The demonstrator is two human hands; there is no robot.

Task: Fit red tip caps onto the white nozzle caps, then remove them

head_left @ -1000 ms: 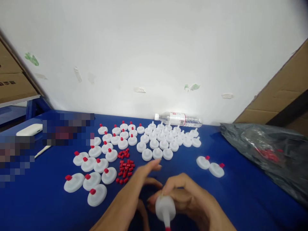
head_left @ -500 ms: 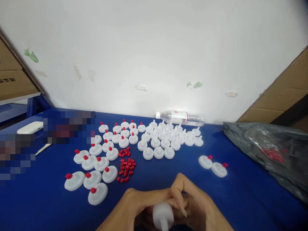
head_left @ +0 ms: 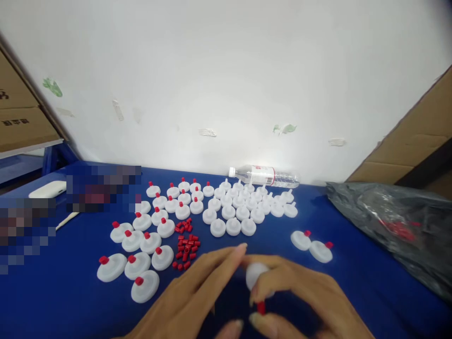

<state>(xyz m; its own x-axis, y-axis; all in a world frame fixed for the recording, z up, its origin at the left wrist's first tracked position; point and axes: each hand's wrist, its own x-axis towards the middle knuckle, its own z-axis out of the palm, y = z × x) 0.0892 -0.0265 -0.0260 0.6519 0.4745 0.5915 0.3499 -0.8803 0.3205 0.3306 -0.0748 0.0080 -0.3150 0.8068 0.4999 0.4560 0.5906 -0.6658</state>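
Observation:
In the head view my right hand [head_left: 300,287] pinches a small red cap [head_left: 261,307] between thumb and fingertip. A white round plastic disc [head_left: 254,273] shows behind those fingers, partly hidden; the cap appears to sit on its nozzle. My left hand [head_left: 197,296] is beside it with fingers stretched and thumb apart, holding nothing visible. Just beyond the left hand lie several loose red caps [head_left: 187,249]. To their left are several white discs with red caps on their nozzles [head_left: 145,286]. Behind my hands stand several uncapped white discs [head_left: 233,227].
Two capped discs [head_left: 321,251] lie to the right on the blue table [head_left: 226,249]. A clear plastic bottle [head_left: 263,175] rests by the wall. A dark plastic bag [head_left: 388,226] with red pieces is at far right, and a white device [head_left: 47,189] at far left.
The white disc, held low between both hands before, is now in my right hand, with a red cap visible at the fingertips. My left hand has come away and opened.

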